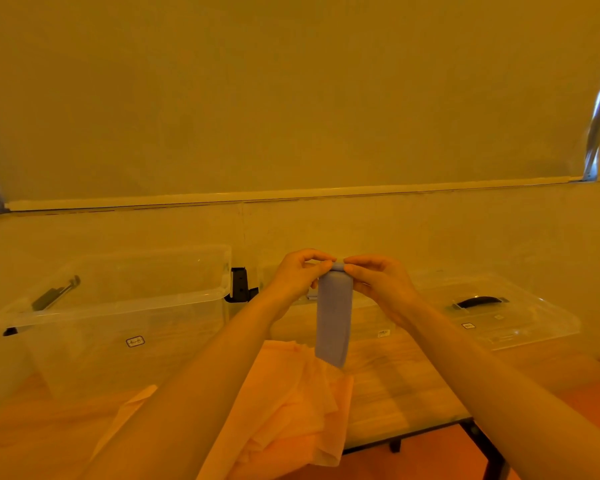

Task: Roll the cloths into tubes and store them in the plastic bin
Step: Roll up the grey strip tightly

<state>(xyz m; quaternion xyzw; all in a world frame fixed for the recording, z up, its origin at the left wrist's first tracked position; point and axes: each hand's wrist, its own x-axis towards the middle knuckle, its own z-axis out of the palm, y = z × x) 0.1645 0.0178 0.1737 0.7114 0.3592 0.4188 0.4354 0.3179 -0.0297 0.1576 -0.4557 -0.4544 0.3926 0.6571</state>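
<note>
- My two forearms run in from the bottom edge, elbows cut off.
- One pale orange cloth [288,407] lies crumpled on the wooden table [395,382], partly hidden under my left arm.
- My left hand [297,273] and right hand [378,282] each pinch the top of one blue cloth [333,320], fingers curled; it hangs as a narrow folded strip above the table.
- One clear plastic bin [118,306] stands at left, its near corner blurred.
- One clear lid [499,317] with a black handle lies at right.
- A black object [239,285] between bin and hands is hard to identify.
</note>
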